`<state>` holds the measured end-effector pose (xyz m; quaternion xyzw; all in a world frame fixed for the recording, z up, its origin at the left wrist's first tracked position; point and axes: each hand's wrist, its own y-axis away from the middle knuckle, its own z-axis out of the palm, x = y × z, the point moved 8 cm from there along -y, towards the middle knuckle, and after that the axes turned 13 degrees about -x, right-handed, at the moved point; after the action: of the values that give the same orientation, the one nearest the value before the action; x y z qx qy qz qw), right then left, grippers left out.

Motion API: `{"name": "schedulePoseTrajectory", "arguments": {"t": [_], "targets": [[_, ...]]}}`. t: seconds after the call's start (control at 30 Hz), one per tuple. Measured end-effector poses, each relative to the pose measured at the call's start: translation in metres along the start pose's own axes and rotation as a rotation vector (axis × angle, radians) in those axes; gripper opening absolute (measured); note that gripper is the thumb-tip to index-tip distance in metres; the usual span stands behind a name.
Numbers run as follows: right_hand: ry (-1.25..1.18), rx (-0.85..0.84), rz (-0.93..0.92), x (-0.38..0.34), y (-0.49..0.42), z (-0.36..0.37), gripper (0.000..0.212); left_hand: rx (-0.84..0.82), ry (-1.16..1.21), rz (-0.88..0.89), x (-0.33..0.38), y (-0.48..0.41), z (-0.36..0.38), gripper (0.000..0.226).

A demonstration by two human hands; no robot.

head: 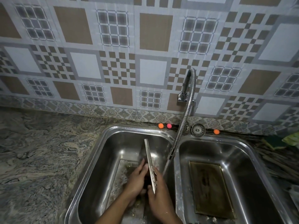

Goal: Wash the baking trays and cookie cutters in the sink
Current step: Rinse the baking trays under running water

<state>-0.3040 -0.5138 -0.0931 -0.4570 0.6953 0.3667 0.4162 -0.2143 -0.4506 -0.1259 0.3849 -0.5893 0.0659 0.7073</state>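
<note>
A metal baking tray stands on edge in the left basin of the steel double sink, seen edge-on. My right hand grips its near end from the right. My left hand lies flat against the tray's left face, fingers straight. Water runs from the flexible tap down just to the right of the tray. Another baking tray lies flat on the bottom of the right basin. A third flat tray lies under my hands in the left basin, wet and soapy. No cookie cutters are visible.
Granite counter spreads to the left. Two sink strainers and small orange and pink balls sit on the ledge behind the basins. A green item lies at the far right. Tiled wall behind.
</note>
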Motion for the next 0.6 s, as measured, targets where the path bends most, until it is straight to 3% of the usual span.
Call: {"name": "schedulePoseTrajectory", "arguments": {"t": [0.17, 0.4, 0.6], "targets": [[-0.016, 0.023, 0.067, 0.014, 0.010, -0.004, 0.084, -0.031, -0.182, 0.152, 0.017, -0.015, 0.021, 0.066], [-0.140, 0.177, 0.169, 0.040, 0.026, -0.011, 0.076, 0.081, -0.186, 0.157, 0.032, -0.049, 0.033, 0.067], [-0.231, 0.227, 0.288, 0.066, 0.030, -0.021, 0.069, 0.054, -0.397, 0.192, 0.045, -0.053, 0.060, 0.060]]}}
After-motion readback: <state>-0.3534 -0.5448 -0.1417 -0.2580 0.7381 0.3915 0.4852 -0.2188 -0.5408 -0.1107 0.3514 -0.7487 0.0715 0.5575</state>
